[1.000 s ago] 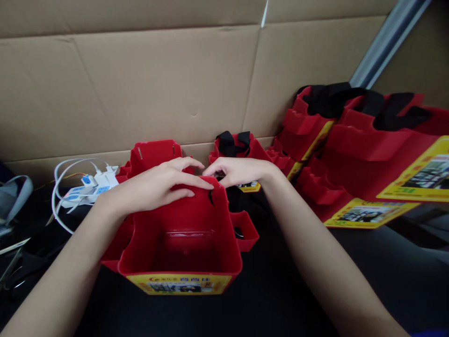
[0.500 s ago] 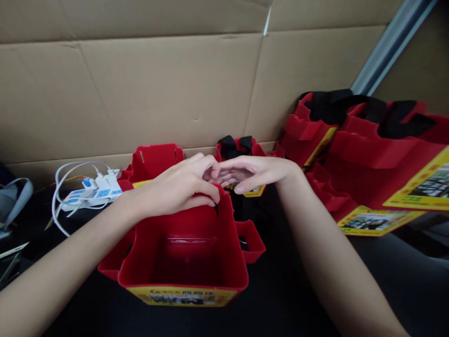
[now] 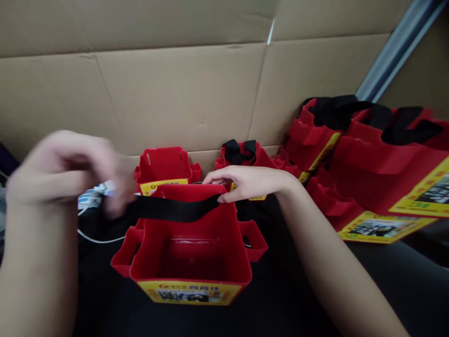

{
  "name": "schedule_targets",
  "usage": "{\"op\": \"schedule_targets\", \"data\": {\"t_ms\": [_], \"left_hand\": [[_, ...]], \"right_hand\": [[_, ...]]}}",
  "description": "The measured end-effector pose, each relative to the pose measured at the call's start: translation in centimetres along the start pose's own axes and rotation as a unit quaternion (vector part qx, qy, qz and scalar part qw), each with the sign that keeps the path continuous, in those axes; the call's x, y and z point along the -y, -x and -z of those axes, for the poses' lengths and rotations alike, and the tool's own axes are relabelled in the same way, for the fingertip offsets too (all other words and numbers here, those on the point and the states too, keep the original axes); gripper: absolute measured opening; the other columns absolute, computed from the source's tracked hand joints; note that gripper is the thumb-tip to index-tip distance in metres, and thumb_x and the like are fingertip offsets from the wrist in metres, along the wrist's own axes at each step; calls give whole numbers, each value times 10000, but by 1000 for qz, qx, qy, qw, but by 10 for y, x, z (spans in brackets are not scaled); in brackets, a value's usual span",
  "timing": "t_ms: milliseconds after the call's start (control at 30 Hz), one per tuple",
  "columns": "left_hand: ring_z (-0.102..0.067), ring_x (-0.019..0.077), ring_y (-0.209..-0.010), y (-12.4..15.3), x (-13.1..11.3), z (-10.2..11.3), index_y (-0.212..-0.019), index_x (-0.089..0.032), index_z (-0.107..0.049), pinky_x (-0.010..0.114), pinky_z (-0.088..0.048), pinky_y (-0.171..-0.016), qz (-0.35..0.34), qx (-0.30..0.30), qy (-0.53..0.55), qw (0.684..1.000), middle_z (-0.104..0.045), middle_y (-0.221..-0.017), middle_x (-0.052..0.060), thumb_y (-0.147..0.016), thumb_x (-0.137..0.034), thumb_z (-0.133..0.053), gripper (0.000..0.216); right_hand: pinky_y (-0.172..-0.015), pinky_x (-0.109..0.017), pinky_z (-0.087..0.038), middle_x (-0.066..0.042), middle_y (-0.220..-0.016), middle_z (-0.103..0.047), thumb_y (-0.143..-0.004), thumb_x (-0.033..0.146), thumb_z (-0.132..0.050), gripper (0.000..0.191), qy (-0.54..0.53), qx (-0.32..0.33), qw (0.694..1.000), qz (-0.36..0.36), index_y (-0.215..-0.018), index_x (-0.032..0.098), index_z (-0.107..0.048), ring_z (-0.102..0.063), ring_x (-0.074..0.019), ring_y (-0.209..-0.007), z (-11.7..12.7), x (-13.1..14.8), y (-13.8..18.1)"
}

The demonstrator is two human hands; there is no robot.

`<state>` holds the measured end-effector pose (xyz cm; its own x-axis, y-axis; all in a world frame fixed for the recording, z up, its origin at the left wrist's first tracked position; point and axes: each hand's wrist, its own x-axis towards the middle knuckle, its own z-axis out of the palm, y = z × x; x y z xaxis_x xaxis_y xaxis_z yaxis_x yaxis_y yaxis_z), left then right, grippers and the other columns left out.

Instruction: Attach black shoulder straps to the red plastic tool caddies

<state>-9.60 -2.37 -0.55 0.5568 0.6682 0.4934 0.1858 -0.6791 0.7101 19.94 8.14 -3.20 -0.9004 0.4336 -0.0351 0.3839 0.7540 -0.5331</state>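
Across the far rim of the red box (image 3: 191, 255) a black strap (image 3: 175, 209) runs left to right, sagging a little. The right hand (image 3: 250, 182) pinches its right end at the box's far right corner. The left hand (image 3: 66, 173), blurred, looks closed on the left end, out past the box's left side.

Creased cardboard wall (image 3: 182, 89) backs a dark tabletop (image 3: 280, 299) (metal rail (image 3: 396, 47) at right).
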Motion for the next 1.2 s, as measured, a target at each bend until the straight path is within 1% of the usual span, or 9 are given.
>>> {"op": "schedule_targets", "data": {"t_ms": [100,267,400,533,600,733,800,1000,1200], "left_hand": [[-590,123,-752,-37,1,-42,-952,-245,-641,224,-447,-659,96,78,-189,974,-661,-890,0,-854,-357,-475,224],[-576,163,-657,-56,18,-92,-997,-229,-623,245,-378,-547,113,113,-406,900,-642,-754,26,-793,-401,-526,284],[-574,119,-607,-47,9,-71,-708,-191,-625,218,-412,-570,74,313,-267,909,-620,-655,15,-827,-283,-504,193],[-620,116,-752,-37,-11,-31,-616,-188,-614,175,-456,-746,28,522,-83,848,-661,-712,16,-775,-225,-584,166],[-617,127,-816,-34,-13,-24,-746,-194,-652,183,-460,-782,40,482,-101,869,-673,-850,22,-772,-218,-594,68],[-580,154,-971,-38,-2,-43,-1086,-271,-600,224,-455,-815,125,217,-250,935,-625,-1092,1,-878,-304,-437,267],[-562,156,-1019,-42,6,-60,-1176,-315,-535,242,-443,-850,128,171,-263,941,-601,-1146,-24,-898,-352,-378,321],[-505,205,-1118,-50,17,-88,-1285,-308,-423,293,-405,-908,108,276,-299,907,-492,-1296,-1,-865,-471,-392,452],[-620,105,-793,-39,9,-47,-897,-260,-681,162,-457,-721,52,362,-198,909,-681,-894,4,-863,-371,-440,268]], "right_hand": [[-638,-199,-373,-2,-908,-583,-746,152,-517,256,24,7,1000,3,-997,166,-567,-522,-104,-764,-1,3,-2],[-613,-209,-355,3,-852,-583,-754,158,-504,197,58,2,998,-7,-939,162,-571,-515,-111,-740,-3,5,-3],[-638,-197,-367,7,-877,-588,-753,142,-505,188,19,16,1000,11,-928,163,-568,-525,-105,-760,-2,3,-2],[-654,-181,-379,13,-919,-590,-758,154,-517,202,-22,23,999,18,-952,172,-567,-534,-93,-776,-1,1,-2],[-649,-179,-377,17,-894,-587,-752,150,-520,172,-21,22,999,17,-914,171,-571,-531,-89,-763,-1,1,-2],[-616,-184,-360,25,-841,-571,-738,125,-506,152,6,13,1000,12,-872,167,-566,-505,-82,-719,-2,1,-3],[-583,-190,-344,28,-787,-552,-735,141,-512,136,25,8,1000,10,-859,163,-564,-482,-81,-677,-2,2,-4],[-545,-193,-322,34,-722,-525,-743,173,-522,74,44,3,999,-7,-809,158,-552,-460,-77,-631,-4,4,-5],[-639,-187,-375,14,-842,-572,-763,208,-546,142,-19,23,1000,6,-895,158,-563,-523,-92,-739,-2,1,-3]]}}
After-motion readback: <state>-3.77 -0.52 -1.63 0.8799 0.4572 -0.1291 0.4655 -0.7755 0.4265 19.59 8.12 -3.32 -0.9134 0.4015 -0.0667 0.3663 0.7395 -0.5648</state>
